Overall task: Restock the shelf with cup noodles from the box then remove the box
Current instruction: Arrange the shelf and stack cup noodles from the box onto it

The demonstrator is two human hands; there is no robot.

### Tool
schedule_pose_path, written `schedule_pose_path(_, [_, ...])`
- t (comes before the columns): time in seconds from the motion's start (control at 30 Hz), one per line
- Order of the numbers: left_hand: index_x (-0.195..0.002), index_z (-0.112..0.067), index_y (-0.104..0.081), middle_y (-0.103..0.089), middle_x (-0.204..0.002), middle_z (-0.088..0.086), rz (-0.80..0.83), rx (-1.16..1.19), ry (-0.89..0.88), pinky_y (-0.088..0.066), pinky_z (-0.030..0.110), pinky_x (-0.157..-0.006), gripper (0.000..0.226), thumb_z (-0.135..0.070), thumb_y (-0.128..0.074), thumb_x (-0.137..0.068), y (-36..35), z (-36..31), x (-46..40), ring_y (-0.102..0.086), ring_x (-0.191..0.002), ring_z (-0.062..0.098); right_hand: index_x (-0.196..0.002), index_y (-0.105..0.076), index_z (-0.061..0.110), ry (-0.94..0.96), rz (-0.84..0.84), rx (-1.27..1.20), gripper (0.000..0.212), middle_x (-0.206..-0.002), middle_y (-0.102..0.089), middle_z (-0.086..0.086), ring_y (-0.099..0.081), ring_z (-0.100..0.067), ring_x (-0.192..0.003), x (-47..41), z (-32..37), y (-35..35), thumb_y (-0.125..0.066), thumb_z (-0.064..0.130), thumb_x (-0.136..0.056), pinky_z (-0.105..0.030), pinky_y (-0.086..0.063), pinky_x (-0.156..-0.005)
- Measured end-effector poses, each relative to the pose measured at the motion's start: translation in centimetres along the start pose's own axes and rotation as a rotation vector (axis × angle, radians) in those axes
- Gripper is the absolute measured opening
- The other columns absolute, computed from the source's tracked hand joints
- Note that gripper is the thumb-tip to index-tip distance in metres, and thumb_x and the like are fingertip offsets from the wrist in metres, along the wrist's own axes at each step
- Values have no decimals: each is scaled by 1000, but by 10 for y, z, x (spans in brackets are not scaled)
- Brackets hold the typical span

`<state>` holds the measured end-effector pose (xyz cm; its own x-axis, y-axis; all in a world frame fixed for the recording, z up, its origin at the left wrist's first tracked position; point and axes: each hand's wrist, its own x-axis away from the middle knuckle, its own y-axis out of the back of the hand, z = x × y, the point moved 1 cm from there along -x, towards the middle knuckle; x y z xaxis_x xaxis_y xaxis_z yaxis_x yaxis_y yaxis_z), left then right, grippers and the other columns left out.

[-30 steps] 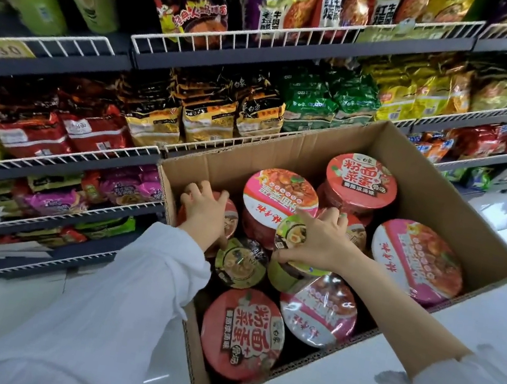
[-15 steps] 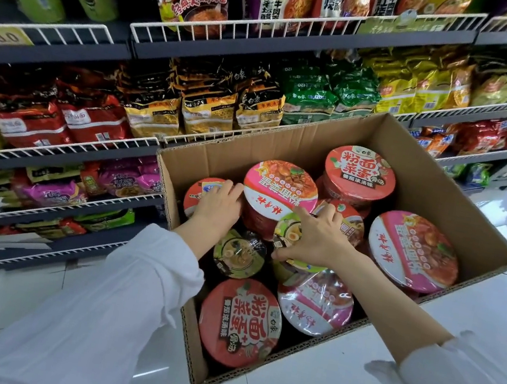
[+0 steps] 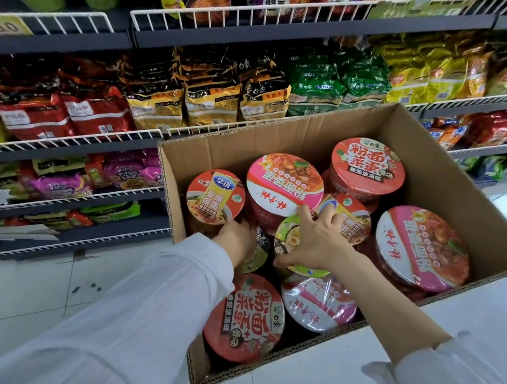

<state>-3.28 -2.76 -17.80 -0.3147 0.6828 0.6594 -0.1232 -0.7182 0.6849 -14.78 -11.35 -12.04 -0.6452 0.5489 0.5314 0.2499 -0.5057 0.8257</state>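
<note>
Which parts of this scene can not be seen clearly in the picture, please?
- Head view: left hand fingers, hidden behind the orange cup; its grip is unclear.
- Green cup, mostly covered by the right hand.
- Box bottom, hidden by the cups.
- Top shelf packets, cut off by the upper edge.
- Price tag, blurred.

Bright, even light; edges bowed, top shelves perhaps blurred.

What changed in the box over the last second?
The left hand slid off the orange cup's lid down to its side, so the lid now shows; its grip is hidden. The right hand stays on the green-lidded cup. Other cups and the box unchanged.
</note>
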Motion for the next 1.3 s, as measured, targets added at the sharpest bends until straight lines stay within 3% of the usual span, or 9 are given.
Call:
schedule_pose_path(0.07, [-147,3,-8,-31,-146,22,-49,125,45,-44,43,-98,76,-26,-54,-93,-6,0,-3,-43,-128,34,-144,-9,21,-2,0,-4,112,-150,0,-26,5,-51,-139,-1,1,-1,-76,59,-62,-60,-26,-109])
schedule_pose_path(0.23, [-146,2,-9,-41,-138,22,-84,121,-20,-48,38,-89,114,-50,-75,-70,4,8,7,-51,-119,33,-143,-12,24,7,-30,-42,106,-145,-10,-22,-12,-46,-133,2,-2,-1,-75,57,-65,-55,-34,-104])
schedule_pose_path(0.47, [-147,-2,-12,-39,-137,23,-275,248,51,-47,42,-87,119,-58,-75,-63,23,19,47,-53,-115,36,-150,-10,25,22,-73,-70,105,-146,-15,-27,-13,-49,-136,19,-1,19,-70,59,-70,-53,-30,-106])
schedule_pose_path(0.57, [-149,-10,-11,-38,-141,17,-370,361,120,-46,39,-88,123,-65,-72,-57,33,34,75,-50,-120,34,-146,-22,23,39,-154,-55,96,-141,-24,-27,-26,-48,-130,29,7,39,-66,62,-71,-51,-32,-105])
schedule_pose_path(0.77, [-151,-24,-12,-28,-151,8,-494,610,280,-44,41,-96,115,-81,-57,-62,57,83,143,-43,-130,30,-143,-32,25,109,-358,-63,86,-137,-31,-17,-29,-40,-129,56,43,84,-60,65,-72,-53,-36,-103])
schedule_pose_path(0.9, [-149,-22,-21,-36,-146,10,-612,701,381,-45,41,-95,117,-88,-52,-56,59,129,189,-46,-127,29,-142,-33,36,189,-486,-84,81,-145,-28,-14,-26,-37,-134,73,93,109,-59,67,-72,-54,-31,-106])
schedule_pose_path(1.03, [-150,-22,-17,-36,-143,10,-763,801,540,-46,38,-90,117,-87,-51,-58,49,191,235,-49,-123,29,-141,-36,38,312,-617,-97,75,-143,-30,-11,-28,-33,-134,80,167,134,-58,64,-75,-51,-30,-108])
schedule_pose_path(1.17, [-148,-24,-19,-36,-144,12,-871,870,683,-46,39,-91,113,-85,-54,-60,16,265,275,-50,-122,31,-141,-36,37,410,-663,-108,73,-143,-30,-10,-26,-32,-135,72,265,150,-58,62,-76,-50,-30,-109])
schedule_pose_path(1.3, [-140,-29,-28,-48,-132,11,-983,884,783,-45,34,-78,100,-81,-57,-61,-31,346,306,-55,-114,30,-140,-39,37,499,-672,-148,71,-143,-30,-12,-25,-34,-135,55,372,155,-60,60,-76,-50,-32,-108])
